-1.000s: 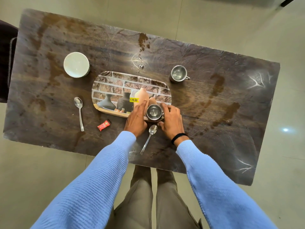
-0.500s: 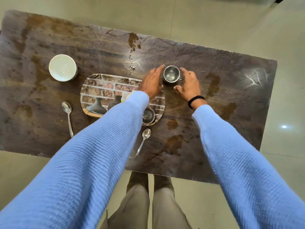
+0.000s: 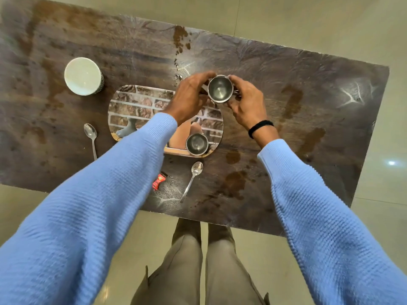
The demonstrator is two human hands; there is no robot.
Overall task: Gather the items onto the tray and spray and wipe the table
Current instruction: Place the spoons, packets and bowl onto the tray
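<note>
Two hands, left hand [image 3: 189, 97] and right hand [image 3: 246, 104], curl round one steel cup [image 3: 220, 89] at the tray's [image 3: 136, 104] far right corner.
I read: white bowl [image 3: 83, 75] and a spoon [image 3: 90, 134] on the table [image 3: 308, 95] left of the tray, red sachet [image 3: 158, 182] and another spoon [image 3: 193, 177] by its near edge, a second cup [image 3: 197, 143] on its near right corner, then the held cup, upright, handle toward the right hand, both hands equally close. The tray lies toward me and left; I judge the second cup and the left sleeve [image 3: 132, 161] narrow the landing spot.
</note>
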